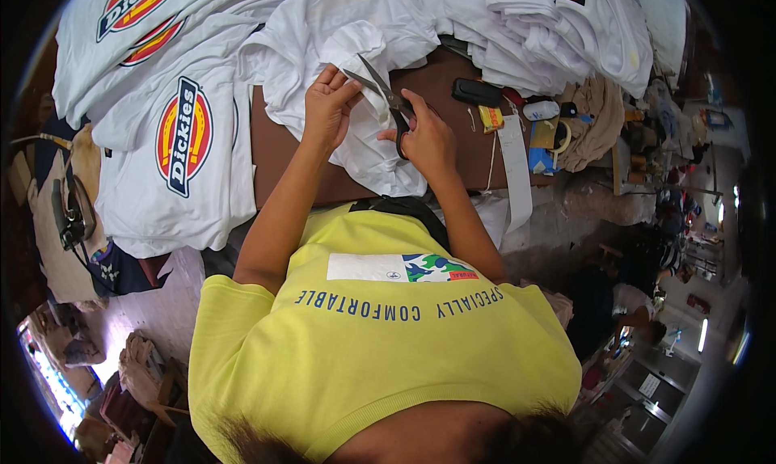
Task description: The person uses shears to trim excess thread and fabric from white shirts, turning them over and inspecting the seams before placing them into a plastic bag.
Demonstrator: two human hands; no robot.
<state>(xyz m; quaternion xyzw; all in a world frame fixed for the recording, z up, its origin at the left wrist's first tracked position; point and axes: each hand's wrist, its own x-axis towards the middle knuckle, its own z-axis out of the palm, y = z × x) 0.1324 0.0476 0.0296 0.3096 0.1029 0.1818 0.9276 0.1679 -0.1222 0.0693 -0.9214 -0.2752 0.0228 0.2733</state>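
Note:
A white garment (364,158) lies bunched on the brown tabletop in front of me, part of it raised between my hands. My left hand (328,110) pinches the raised fabric with thumb and fingertips. Dark metal scissors (380,82) are in my right hand (428,141), with fingers through the handles. Their blades are apart and point up and left, close to my left fingertips and against the held cloth. Whether the blades are around a thread or an edge is too small to tell.
White shirts with a printed emblem (184,137) lie to the left. A pile of white garments (550,27) is at the back right. On the brown table (279,157) are a black case (477,91), a yellow packet (491,118) and a long white strip (514,169). Another person (638,318) is at far right.

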